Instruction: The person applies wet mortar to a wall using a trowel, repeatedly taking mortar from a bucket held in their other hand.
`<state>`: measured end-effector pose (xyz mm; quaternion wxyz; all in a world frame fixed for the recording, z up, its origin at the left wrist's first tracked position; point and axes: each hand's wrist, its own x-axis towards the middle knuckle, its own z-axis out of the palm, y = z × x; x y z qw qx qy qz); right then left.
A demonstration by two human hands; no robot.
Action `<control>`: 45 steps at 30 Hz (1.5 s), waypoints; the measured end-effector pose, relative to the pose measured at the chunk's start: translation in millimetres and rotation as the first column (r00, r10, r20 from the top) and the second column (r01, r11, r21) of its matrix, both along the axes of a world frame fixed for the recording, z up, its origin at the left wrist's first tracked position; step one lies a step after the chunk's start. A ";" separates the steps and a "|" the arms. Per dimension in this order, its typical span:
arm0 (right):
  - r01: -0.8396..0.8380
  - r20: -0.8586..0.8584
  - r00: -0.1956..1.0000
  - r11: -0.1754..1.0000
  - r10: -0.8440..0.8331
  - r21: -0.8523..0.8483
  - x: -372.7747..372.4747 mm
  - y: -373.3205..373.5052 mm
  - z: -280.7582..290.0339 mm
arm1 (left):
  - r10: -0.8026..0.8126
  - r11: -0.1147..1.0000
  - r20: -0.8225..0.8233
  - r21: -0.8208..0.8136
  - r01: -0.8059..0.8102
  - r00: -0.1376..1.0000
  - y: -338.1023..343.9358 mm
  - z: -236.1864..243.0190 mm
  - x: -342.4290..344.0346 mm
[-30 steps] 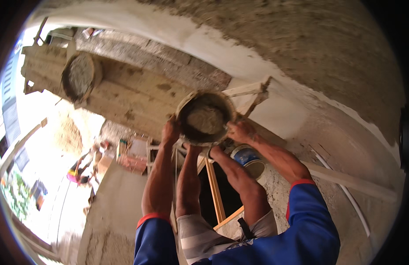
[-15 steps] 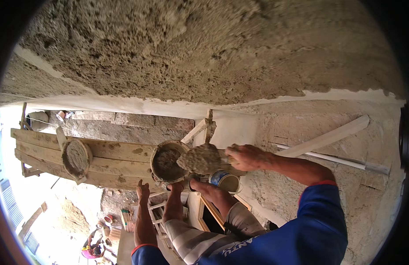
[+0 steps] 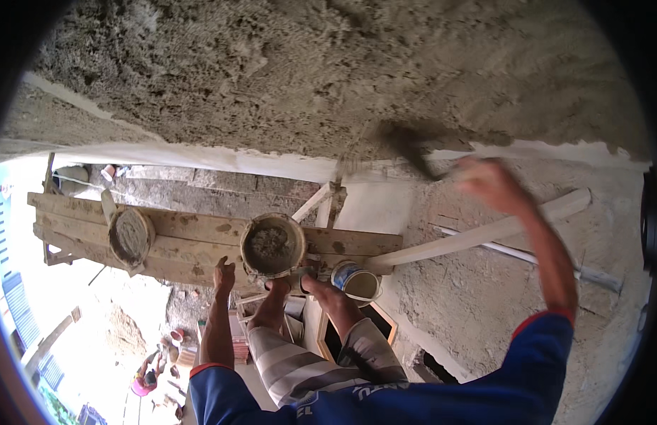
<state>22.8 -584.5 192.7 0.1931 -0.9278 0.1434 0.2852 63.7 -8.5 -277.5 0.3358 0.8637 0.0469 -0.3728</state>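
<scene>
Showing blurred against the far wall (image 3: pixel 272 85) in the head view, a trowel (image 3: pixel 408 144) is gripped in the closed right hand (image 3: pixel 490 185); whether mortar is carried on its blade cannot be told. The left hand (image 3: pixel 224 275) is held empty, its fingers loosely parted, just left of the round pan (image 3: pixel 298 251) on the plank platform (image 3: pixel 194 248).

Much of the wall is covered with dark mortar, rough at left and smoother toward the right. Below it, a pale strip (image 3: pixel 286 161) is left uncoated, and the rough part can be judged unlevelled. Mortar is left in the pan, so the supply appears not to be used up.

On the platform's left end, a second pan (image 3: pixel 150 230) is filled with grey mix. The near edge is crowded: the feet (image 3: pixel 277 285) are set close to the first pan, with a bucket (image 3: pixel 345 275) just to their right. The right side is crossed by a slanting beam (image 3: pixel 484 232) and a pale pipe (image 3: pixel 516 253). Far below at left, a co-worker (image 3: pixel 144 384) is seen.
</scene>
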 end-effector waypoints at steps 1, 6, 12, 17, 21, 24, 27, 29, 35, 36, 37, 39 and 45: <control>0.060 0.183 0.982 0.996 -0.047 -0.061 -7.4 0.2 48.3 | 0.026 0.999 0.009 0.021 -0.026 1.000 -0.8 4.9 0.1; 0.058 0.310 0.950 0.954 0.037 -0.293 -53.4 16.9 132.2 | 0.165 0.961 -0.160 -0.196 -0.195 0.973 -37.0 18.2 -44.8; 0.193 -0.066 0.981 0.892 -0.182 0.409 -110.8 90.1 -115.4 | 0.278 0.735 -0.419 -0.487 -0.472 0.865 -108.1 46.2 -111.4; -0.217 -0.104 0.966 0.960 0.238 0.179 -94.4 207.6 -369.7 | 0.163 0.932 -0.171 -0.298 -0.208 0.972 -101.7 -4.8 -200.5; -0.263 -0.023 0.964 0.965 0.263 0.008 -55.9 249.1 -485.9 | 0.135 0.942 -0.347 -0.246 -0.229 0.928 -123.1 9.8 -189.8; -0.341 -0.198 0.925 0.938 0.323 -0.063 -25.3 268.5 -525.7 | 0.256 0.887 -0.358 -0.282 -0.365 0.898 -135.3 26.8 -168.5; -0.329 -0.161 0.933 0.944 0.321 -0.026 -52.1 276.4 -597.5 | 0.275 0.878 -0.391 -0.271 -0.395 0.878 -143.1 35.6 -158.3; -0.409 -0.066 0.911 0.913 0.407 -0.005 -46.3 299.1 -602.5 | 0.317 0.865 -0.441 -0.228 -0.447 0.839 -136.3 39.6 -156.1; -0.481 -0.396 0.754 0.851 0.524 0.210 -49.7 300.8 -599.0 | 0.390 0.799 -0.427 -0.283 -0.530 0.816 -135.5 33.3 -159.0; -0.491 -0.376 0.757 0.845 0.534 0.210 -52.4 298.2 -601.1 | 0.398 0.792 -0.415 -0.294 -0.534 0.818 -137.0 34.7 -156.7; -0.500 -0.359 0.757 0.838 0.545 0.217 -53.5 297.8 -601.9 | 0.407 0.786 -0.403 -0.303 -0.539 0.820 -137.4 36.1 -155.8; -0.517 -0.328 0.757 0.825 0.565 0.228 -55.8 296.1 -603.3 | 0.406 0.790 -0.387 -0.308 -0.531 0.828 -137.7 38.4 -154.0; -0.445 -0.258 0.812 0.841 0.524 0.307 -64.7 269.6 -591.8 | 0.370 0.829 -0.399 -0.266 -0.492 0.839 -135.4 40.5 -148.1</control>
